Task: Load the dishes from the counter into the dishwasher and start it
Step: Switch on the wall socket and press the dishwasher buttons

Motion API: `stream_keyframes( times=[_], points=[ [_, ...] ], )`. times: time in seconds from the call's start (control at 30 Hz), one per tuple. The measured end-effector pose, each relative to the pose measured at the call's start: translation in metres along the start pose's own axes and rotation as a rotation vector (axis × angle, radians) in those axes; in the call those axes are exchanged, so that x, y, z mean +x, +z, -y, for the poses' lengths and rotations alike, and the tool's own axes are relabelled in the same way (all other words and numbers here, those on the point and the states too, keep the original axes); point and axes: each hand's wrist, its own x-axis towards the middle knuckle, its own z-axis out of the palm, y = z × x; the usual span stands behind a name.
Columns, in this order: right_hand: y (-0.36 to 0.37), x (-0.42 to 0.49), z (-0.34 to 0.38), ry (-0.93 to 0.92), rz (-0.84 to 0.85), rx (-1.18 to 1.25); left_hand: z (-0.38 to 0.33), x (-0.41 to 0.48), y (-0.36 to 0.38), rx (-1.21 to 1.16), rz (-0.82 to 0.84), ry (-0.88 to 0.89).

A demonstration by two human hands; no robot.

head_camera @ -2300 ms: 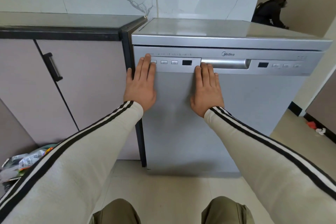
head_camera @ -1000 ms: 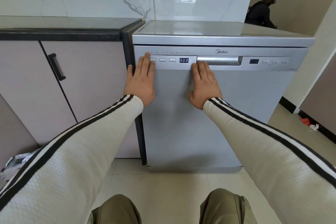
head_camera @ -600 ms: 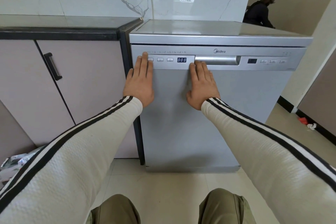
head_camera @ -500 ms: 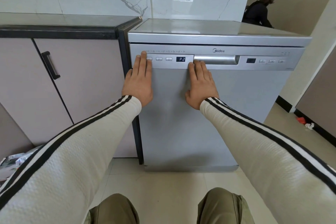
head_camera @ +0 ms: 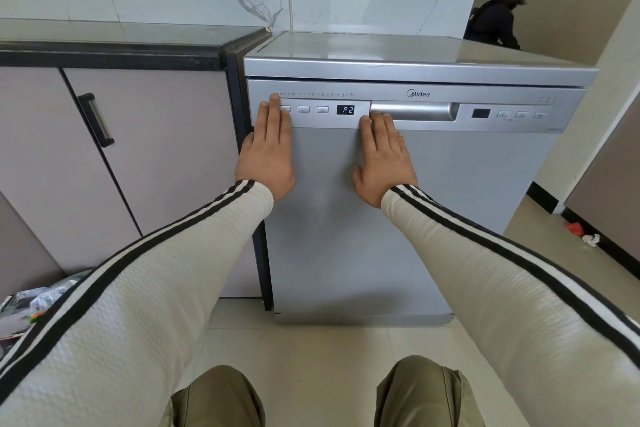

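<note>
A silver dishwasher (head_camera: 450, 218) stands with its door closed. Its small display (head_camera: 345, 109) is lit and reads P2. My left hand (head_camera: 268, 152) lies flat on the door, fingers straight, with the fingertips over the leftmost button of the control strip. My right hand (head_camera: 382, 158) also presses flat against the door, its fingertips at the left end of the recessed handle (head_camera: 415, 111). No dishes are in view.
A dark-edged counter (head_camera: 110, 45) with beige cabinet doors and a black handle (head_camera: 95, 120) adjoins on the left. Packaging lies on the floor at lower left (head_camera: 31, 305). Another person (head_camera: 495, 19) stands beyond the dishwasher. Tiled floor (head_camera: 311, 350) lies below.
The display was dark, then showed 888 and now reads P2. Both hands have stayed flat on the door in the same places.
</note>
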Motion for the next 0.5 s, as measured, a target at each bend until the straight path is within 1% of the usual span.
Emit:
stream_keyframes(
  times=[0.5],
  points=[
    [0.0028,0.0014,-0.0012,-0.003,-0.007,-0.015,-0.0009,0.0003,0.0021,-0.019,-0.003,0.000]
  ],
)
